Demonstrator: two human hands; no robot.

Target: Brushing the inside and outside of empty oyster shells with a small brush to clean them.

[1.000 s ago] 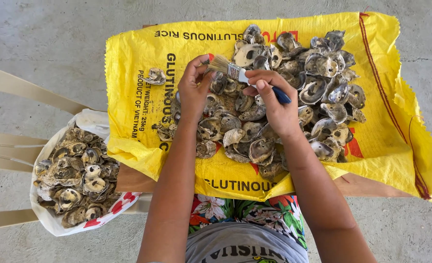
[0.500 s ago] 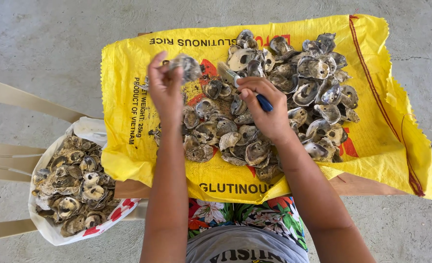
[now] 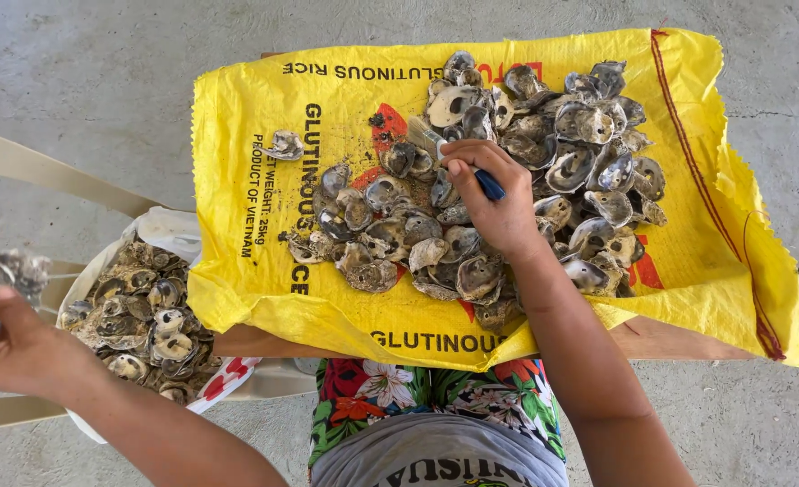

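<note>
Fingers of the left hand (image 3: 12, 347), at the far left edge of the frame, are closed around an oyster shell (image 3: 7, 271), held above the white bag of shells (image 3: 142, 316) at lower left. Toward the centre, the right hand (image 3: 490, 203) grips a blue-handled knife (image 3: 458, 162) over the shell pile (image 3: 508, 180) on the yellow sack (image 3: 255, 180).
</note>
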